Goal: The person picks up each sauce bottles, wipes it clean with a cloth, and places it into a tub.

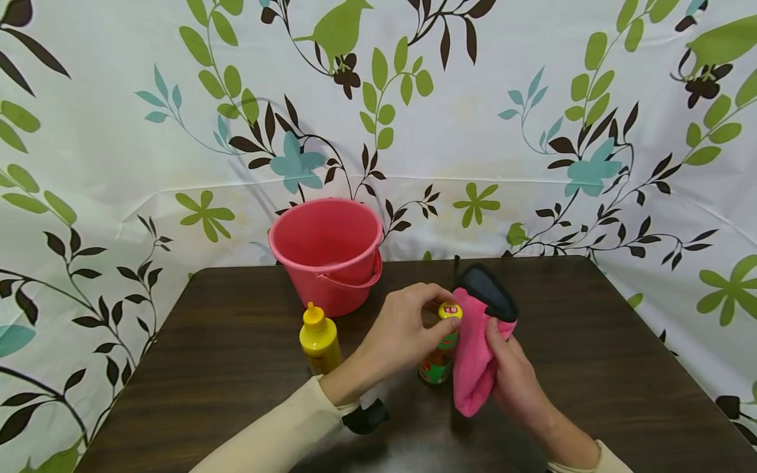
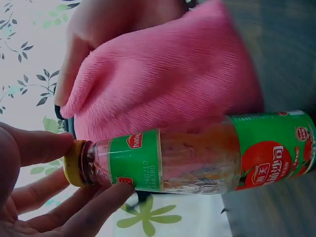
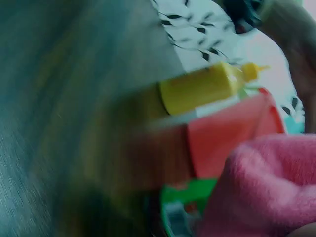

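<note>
My left hand (image 1: 408,325) pinches the yellow cap (image 2: 74,163) of a glass sauce bottle (image 2: 197,160), thumb on one side and fingers along the neck. Green labels with red patches wrap the bottle, and reddish-brown smears show through its clear middle. Close against the bottle's right side, a pink plush cloth (image 1: 473,355) with a black part (image 1: 487,290) at its top is gripped by my right hand (image 1: 520,381). The right thumb lies over the pink fabric; the other fingers are mostly hidden behind it. In the right wrist view the cloth (image 3: 266,187) overlaps the bottle's lower label (image 3: 185,195).
A yellow squeeze bottle (image 1: 321,341) with a pointed nozzle stands left of my left forearm. Behind it is a pink bucket (image 1: 340,289), its handle hanging down the right side. The dark wooden table (image 1: 236,355) ends at a leaf-patterned curtain (image 1: 414,217).
</note>
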{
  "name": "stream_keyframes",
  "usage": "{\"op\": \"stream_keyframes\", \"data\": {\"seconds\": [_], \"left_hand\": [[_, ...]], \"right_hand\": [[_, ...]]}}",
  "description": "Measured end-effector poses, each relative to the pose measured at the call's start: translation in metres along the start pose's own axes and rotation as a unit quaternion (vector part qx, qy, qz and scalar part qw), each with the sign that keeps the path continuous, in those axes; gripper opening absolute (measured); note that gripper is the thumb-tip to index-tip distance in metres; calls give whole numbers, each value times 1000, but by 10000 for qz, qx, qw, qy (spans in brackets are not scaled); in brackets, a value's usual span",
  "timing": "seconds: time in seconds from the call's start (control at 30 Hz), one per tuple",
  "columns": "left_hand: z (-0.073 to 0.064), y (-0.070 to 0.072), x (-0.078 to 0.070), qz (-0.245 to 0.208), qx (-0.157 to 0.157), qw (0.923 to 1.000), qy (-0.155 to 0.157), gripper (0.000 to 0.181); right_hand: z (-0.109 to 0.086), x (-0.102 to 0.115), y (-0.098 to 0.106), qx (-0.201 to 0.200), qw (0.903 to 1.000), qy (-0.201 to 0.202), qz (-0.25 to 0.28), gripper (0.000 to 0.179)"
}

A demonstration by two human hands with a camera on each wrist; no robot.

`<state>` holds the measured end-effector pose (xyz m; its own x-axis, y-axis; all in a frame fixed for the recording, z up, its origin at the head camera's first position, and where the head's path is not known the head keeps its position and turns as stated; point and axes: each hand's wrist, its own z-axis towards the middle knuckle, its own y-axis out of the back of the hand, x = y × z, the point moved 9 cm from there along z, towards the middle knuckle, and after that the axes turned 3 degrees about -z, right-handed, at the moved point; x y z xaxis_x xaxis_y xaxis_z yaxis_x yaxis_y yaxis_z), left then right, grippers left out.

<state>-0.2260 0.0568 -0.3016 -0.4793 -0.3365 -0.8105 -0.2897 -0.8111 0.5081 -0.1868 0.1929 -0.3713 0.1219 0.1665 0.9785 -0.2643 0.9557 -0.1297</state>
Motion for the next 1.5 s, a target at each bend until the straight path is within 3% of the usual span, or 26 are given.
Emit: {"op": "stream_keyframes", "data": {"seconds": [0.1, 0.33, 0.73, 1.0, 1.33, 1.5], "left_hand": [[1, 0, 4, -176, 74, 9997, 169, 27], [1, 0, 12, -85, 250, 9981, 551, 27], [6, -2, 14, -238, 540, 9946, 853, 25], [11, -3, 15, -188, 778, 9922, 961, 23], [9, -4, 15, -209, 701, 9935, 868, 22], [8, -5, 14, -160, 721, 9944, 756, 24]], "right_hand": [[-1, -7, -11, 146, 9994, -193, -264, 37], [-1, -10, -14, -159, 9971, -541, -506, 43], [0, -5, -13, -412, 9940, -645, -785, 45], [2, -3, -12, -572, 9912, -441, -1106, 43], [4, -19, -10, -713, 9867, -724, -1271, 46], [3, -35, -6, -442, 9856, -937, -1335, 49]]}}
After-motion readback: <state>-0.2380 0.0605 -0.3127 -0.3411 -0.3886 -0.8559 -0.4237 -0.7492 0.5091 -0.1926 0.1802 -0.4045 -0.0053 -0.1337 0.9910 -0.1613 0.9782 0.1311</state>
